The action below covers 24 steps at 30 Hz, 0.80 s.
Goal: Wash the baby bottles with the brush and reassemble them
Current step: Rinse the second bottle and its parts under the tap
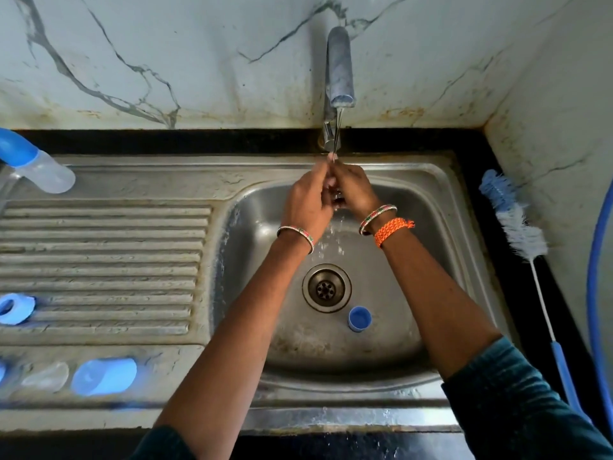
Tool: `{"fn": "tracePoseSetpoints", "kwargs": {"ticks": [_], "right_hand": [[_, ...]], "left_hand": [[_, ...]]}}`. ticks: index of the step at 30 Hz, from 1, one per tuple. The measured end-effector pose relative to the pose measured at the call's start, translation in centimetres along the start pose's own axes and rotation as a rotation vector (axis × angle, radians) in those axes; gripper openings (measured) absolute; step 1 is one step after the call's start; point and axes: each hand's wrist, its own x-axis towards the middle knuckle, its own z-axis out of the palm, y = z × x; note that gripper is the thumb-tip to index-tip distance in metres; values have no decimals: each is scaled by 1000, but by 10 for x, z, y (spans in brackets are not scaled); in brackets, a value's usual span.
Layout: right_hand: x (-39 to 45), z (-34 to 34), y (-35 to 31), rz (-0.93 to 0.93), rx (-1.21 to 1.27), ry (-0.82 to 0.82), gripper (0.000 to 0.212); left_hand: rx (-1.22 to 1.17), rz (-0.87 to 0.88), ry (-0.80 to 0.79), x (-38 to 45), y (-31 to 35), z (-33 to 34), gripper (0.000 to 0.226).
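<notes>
My left hand and my right hand are pressed together under the running tap, fingertips meeting at the stream. Whether a small part sits between them is hidden. A clear baby bottle with a blue top lies at the far left of the draining board. A blue ring, a clear teat and a blue cap lie along the left side. A small blue cap stands in the sink basin near the drain. The bottle brush lies on the right counter.
The steel draining board fills the left. The drain sits mid-basin below my hands. A blue hose curves along the right wall. Marble-patterned wall tiles stand behind the tap and on the right.
</notes>
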Motion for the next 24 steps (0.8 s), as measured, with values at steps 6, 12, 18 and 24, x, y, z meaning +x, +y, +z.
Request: {"fn": "tracePoseSetpoints", "kwargs": {"ticks": [6,12,18,24], "right_hand": [[-9,-3,10,-192,-10,27,22],[5,6,4,-138,-65,239,46],[-6,2,7,-301,-67,95,18],[0,7,0,-282,-61,296,32]], "left_hand": [[-198,-318,14,11,12,-7,31],[-313,-419,33,6,24,3,54],[-602,-822,-303,26,20,-17,45],[-600,-715,-133,23,24,-7,34]]}}
